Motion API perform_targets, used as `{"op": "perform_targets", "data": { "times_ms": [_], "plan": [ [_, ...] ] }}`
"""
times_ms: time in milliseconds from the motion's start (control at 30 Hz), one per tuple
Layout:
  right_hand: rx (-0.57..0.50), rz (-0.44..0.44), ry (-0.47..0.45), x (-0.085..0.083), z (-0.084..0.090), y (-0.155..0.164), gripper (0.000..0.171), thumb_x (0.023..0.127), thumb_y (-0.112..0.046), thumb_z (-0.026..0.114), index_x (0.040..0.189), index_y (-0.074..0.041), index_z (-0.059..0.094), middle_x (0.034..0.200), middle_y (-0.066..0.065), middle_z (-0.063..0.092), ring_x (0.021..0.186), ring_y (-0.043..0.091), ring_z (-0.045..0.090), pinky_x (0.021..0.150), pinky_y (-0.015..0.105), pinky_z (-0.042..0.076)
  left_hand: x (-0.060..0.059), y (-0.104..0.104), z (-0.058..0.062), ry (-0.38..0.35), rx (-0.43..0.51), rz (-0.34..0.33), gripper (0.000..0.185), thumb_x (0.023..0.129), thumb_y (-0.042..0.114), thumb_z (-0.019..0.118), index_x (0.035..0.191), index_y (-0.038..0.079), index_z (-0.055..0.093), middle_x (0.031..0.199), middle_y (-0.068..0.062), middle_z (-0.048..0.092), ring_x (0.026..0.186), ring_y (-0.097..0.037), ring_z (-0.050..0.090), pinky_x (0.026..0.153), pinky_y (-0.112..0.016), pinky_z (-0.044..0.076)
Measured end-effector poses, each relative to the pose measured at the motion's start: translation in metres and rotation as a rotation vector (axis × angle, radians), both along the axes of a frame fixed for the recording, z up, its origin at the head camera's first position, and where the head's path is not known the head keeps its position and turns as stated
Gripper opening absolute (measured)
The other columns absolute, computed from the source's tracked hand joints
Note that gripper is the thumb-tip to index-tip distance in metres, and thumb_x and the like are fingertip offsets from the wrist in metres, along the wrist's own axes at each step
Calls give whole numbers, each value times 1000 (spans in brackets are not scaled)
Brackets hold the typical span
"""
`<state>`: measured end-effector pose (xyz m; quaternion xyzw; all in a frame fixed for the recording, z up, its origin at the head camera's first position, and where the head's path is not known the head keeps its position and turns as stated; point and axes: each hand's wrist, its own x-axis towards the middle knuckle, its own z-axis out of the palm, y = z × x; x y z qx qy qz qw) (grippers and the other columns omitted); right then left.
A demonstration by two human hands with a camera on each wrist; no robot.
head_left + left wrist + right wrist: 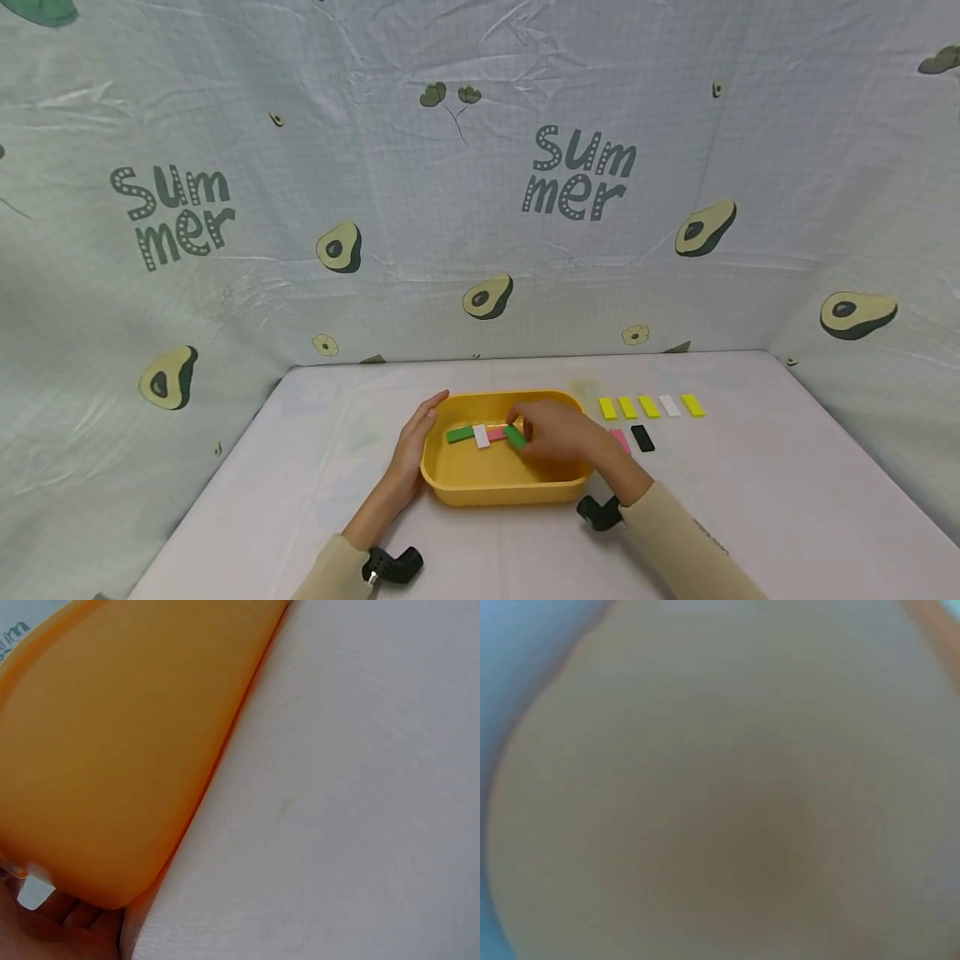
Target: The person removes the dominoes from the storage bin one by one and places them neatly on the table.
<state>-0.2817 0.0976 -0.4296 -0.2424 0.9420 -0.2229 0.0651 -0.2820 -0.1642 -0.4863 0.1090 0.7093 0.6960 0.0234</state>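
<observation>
A yellow tub stands on the white table, and its orange-yellow wall fills the left wrist view. My left hand lies flat against the tub's left side with straight fingers. My right hand reaches into the tub and pinches a green block. Another green block, a white block and a pink block lie inside next to it. The right wrist view is a tan blur.
Right of the tub lies a row of yellow blocks with one white block among them. In front of the row are a pink block and a black block. An avocado-print cloth walls the table.
</observation>
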Motion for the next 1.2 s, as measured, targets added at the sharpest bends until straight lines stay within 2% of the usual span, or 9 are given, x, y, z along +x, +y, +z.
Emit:
{"op": "perform_targets", "data": {
  "times_ms": [400, 700, 1000, 1200],
  "plan": [
    [-28, -55, -23, 5, 16, 8, 40, 85, -15, 83, 122, -18, 68, 94, -4, 66, 88, 17, 57, 85, 35, 55, 0, -2, -2, -2, 8, -6, 50, 114, 30, 30, 159, 12, 40, 169, -12, 31, 158, -34, 25, 131, -55, 16],
    [-16, -33, -10, 5, 22, 14, 39, 87, -15, 82, 123, -17, 67, 93, -4, 66, 85, 15, 57, 81, 32, 55, 0, -2, -2, 13, 2, -8, 50, 114, 30, 30, 159, 10, 39, 169, -12, 32, 158, -34, 26, 131, -55, 16],
    [-10, -37, 26, 9, 28, 32, 38, 89, -15, 80, 125, -13, 67, 94, -3, 66, 85, 15, 56, 79, 29, 55, 1, 0, -2, -3, -9, -1, 49, 114, 30, 30, 159, 12, 40, 169, -12, 31, 158, -34, 25, 131, -55, 15],
    [-46, -44, 21, 11, 32, 48, 40, 89, -15, 79, 127, -13, 66, 97, -1, 67, 87, 15, 58, 79, 28, 58, 0, -1, -2, 1, -6, 0, 49, 114, 30, 31, 159, 12, 40, 169, -11, 31, 158, -33, 25, 131, -54, 15]
  ]
}}
